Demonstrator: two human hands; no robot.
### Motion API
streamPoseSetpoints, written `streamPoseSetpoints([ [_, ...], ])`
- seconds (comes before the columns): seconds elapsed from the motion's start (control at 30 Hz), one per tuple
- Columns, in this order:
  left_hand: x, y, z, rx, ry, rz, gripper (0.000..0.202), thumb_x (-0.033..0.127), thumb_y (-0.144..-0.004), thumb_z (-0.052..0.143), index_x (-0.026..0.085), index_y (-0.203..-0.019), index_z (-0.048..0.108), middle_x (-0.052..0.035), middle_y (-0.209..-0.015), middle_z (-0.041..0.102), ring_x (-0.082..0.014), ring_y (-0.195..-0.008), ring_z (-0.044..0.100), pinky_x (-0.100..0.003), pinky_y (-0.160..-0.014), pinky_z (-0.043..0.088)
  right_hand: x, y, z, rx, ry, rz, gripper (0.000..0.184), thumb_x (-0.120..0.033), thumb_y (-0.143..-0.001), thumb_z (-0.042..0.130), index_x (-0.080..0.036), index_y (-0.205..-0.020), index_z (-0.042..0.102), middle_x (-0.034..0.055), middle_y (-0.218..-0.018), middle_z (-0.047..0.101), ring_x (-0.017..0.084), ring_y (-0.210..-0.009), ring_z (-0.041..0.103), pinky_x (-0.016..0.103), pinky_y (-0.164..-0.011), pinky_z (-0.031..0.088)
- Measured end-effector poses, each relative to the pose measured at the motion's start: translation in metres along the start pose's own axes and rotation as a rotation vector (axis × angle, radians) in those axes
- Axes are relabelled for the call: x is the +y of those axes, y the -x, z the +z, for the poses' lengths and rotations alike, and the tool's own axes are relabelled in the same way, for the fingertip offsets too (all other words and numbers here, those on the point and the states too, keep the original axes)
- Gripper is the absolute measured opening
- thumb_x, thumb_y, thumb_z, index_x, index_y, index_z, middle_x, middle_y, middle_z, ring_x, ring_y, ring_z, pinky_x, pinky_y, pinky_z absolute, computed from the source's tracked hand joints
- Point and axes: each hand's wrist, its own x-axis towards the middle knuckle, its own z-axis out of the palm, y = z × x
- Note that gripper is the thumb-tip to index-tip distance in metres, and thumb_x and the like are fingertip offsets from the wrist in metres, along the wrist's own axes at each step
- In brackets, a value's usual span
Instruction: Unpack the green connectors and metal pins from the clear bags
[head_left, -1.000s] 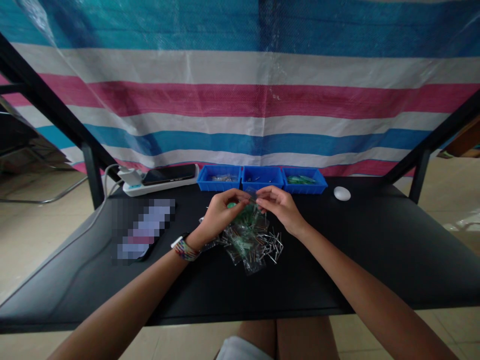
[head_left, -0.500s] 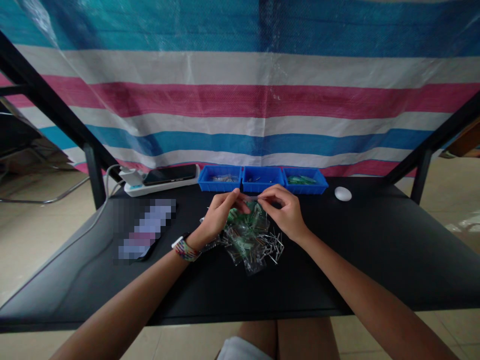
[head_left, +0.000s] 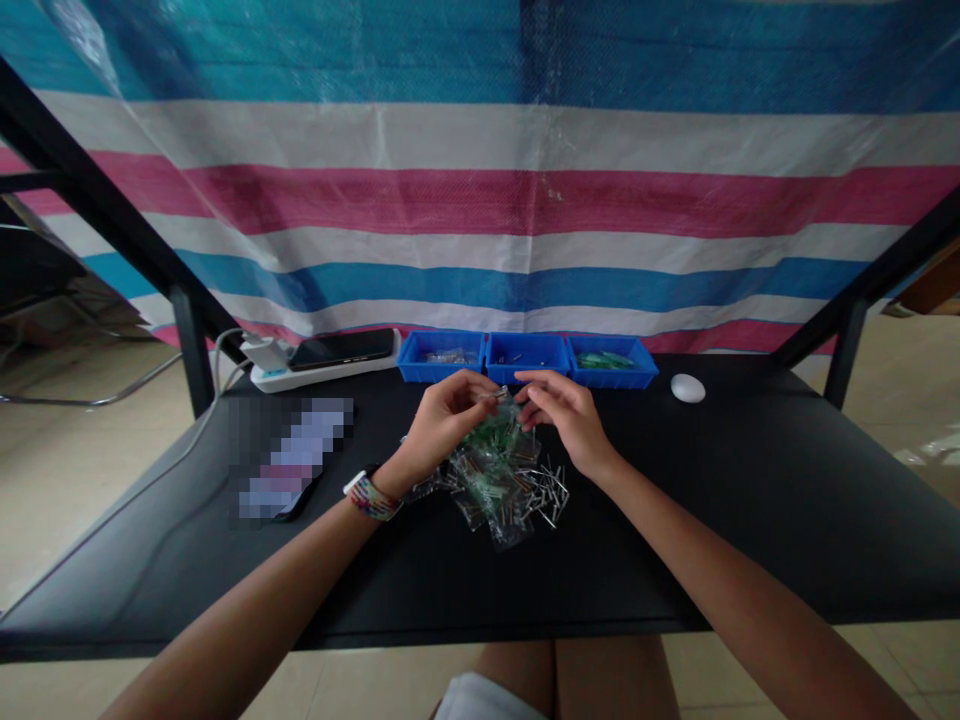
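Observation:
My left hand (head_left: 448, 418) is closed in a pinch, thumb against fingers, over the far side of the pile. From its fingertips sticks out the edge of a small clear plastic bag (head_left: 502, 393); the rest of it is hidden. Just to the right, my right hand (head_left: 568, 412) has its fingers apart and curved, with nothing visible in them. Beneath both hands lies a heap of small clear plastic bags (head_left: 511, 528), some with green pieces and metal pins inside. Loose silvery metal pins (head_left: 551, 490) are scattered at the heap's right side.
Three blue bins stand in a row behind: the left bin (head_left: 441, 374), the middle bin (head_left: 527, 346) and the right bin (head_left: 613, 380), which holds green pieces. A phone (head_left: 341, 348) lies on a white power strip (head_left: 322, 377). Another phone (head_left: 296, 460) and a white oval object (head_left: 688, 388) flank the hands.
Both hands were pinching clear plastic between them. My right fingers have come off it and spread, while my left hand keeps hold and has turned slightly.

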Motion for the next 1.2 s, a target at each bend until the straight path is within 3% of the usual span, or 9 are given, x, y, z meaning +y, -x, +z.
streamPoseSetpoints([
  [0.1, 0.002, 0.001, 0.001, -0.027, -0.004, 0.009, 0.026, 0.039, -0.089, 0.08, 0.016, -0.1, 0.075, -0.0061, -0.088, 0.075, -0.0175, -0.08, 0.07, -0.029, -0.075, 0.056, -0.001, 0.001, 0.003, -0.069, -0.034, 0.065, 0.04, -0.048, -0.083, 0.084, -0.025, -0.114, 0.075, 0.0008, -0.087, 0.074, 0.017, -0.069, 0.071, 0.031, -0.061, 0.061],
  [0.27, 0.003, 0.001, 0.004, -0.059, 0.028, -0.041, 0.031, 0.038, -0.086, 0.083, 0.016, -0.104, 0.072, -0.0029, -0.082, 0.071, -0.0148, -0.073, 0.067, -0.026, -0.067, 0.052, 0.003, 0.002, 0.008, -0.058, -0.008, 0.035, 0.03, -0.049, -0.082, 0.086, -0.023, -0.092, 0.074, -0.0005, -0.075, 0.072, 0.016, -0.062, 0.068, 0.031, -0.06, 0.059],
  [0.43, 0.004, 0.0, 0.0, -0.018, 0.076, -0.148, 0.037, 0.05, -0.094, 0.069, 0.019, -0.076, 0.062, 0.0004, -0.062, 0.06, -0.0132, -0.054, 0.056, -0.026, -0.055, 0.046, 0.001, 0.0, 0.004, 0.049, 0.081, -0.056, 0.028, -0.05, -0.085, 0.083, -0.024, -0.092, 0.074, 0.0012, -0.079, 0.074, 0.018, -0.066, 0.07, 0.033, -0.064, 0.06],
  [0.53, 0.004, -0.001, -0.004, -0.029, 0.059, -0.224, 0.051, 0.057, -0.097, 0.06, 0.018, -0.065, 0.064, -0.0016, -0.053, 0.056, -0.0131, -0.047, 0.052, -0.027, -0.051, 0.041, -0.004, 0.002, 0.002, 0.113, 0.224, -0.211, 0.02, -0.044, -0.091, 0.078, -0.025, -0.095, 0.076, 0.0034, -0.087, 0.077, 0.02, -0.077, 0.072, 0.037, -0.074, 0.062],
  [0.67, 0.005, -0.001, -0.005, -0.096, 0.086, -0.266, 0.055, 0.061, -0.097, 0.06, 0.014, -0.073, 0.076, -0.0105, -0.07, 0.072, -0.0163, -0.058, 0.062, -0.027, -0.054, 0.045, -0.011, 0.007, 0.002, 0.107, 0.448, -0.46, 0.008, -0.031, -0.098, 0.072, -0.029, -0.095, 0.08, 0.006, -0.108, 0.078, 0.025, -0.105, 0.074, 0.048, -0.099, 0.061],
  [0.9, 0.005, -0.003, -0.007, -0.064, 0.147, -0.253, 0.022, 0.038, -0.084, 0.08, 0.017, -0.089, 0.08, -0.0057, -0.085, 0.076, -0.0151, -0.068, 0.066, -0.025, -0.058, 0.048, -0.011, 0.012, 0.007, 0.062, 0.595, -0.553, 0.017, -0.022, -0.097, 0.072, -0.034, -0.104, 0.081, 0.0053, -0.147, 0.065, 0.029, -0.134, 0.064, 0.056, -0.111, 0.056],
  [1.03, -0.001, -0.007, -0.013, 0.077, 0.177, -0.231, 0.025, 0.038, -0.08, 0.084, 0.016, -0.091, 0.078, -0.0047, -0.087, 0.076, -0.0132, -0.067, 0.066, -0.025, -0.059, 0.048, -0.01, 0.01, 0.005, 0.102, 0.571, -0.469, 0.023, -0.023, -0.095, 0.068, -0.028, -0.116, 0.076, 0.0075, -0.114, 0.075, 0.025, -0.103, 0.072, 0.045, -0.094, 0.06],
  [1.13, -0.008, -0.013, -0.022, 0.246, 0.177, -0.194, 0.036, 0.041, -0.078, 0.085, 0.015, -0.101, 0.075, -0.0058, -0.092, 0.077, -0.0132, -0.067, 0.068, -0.025, -0.059, 0.05, -0.008, 0.006, -0.001, 0.002, 0.581, -0.275, 0.012, -0.024, -0.092, 0.069, -0.023, -0.103, 0.074, 0.0003, -0.079, 0.069, 0.018, -0.071, 0.065, 0.034, -0.069, 0.054],
  [1.2, -0.012, -0.016, -0.028, 0.351, 0.178, -0.177, 0.041, 0.042, -0.078, 0.084, 0.015, -0.107, 0.073, -0.0074, -0.096, 0.078, -0.014, -0.069, 0.071, -0.025, -0.061, 0.052, -0.006, 0.004, -0.006, -0.114, 0.662, -0.176, 0.004, -0.021, -0.088, 0.072, -0.022, -0.091, 0.072, -0.0012, -0.074, 0.066, 0.016, -0.065, 0.06, 0.031, -0.064, 0.048],
])
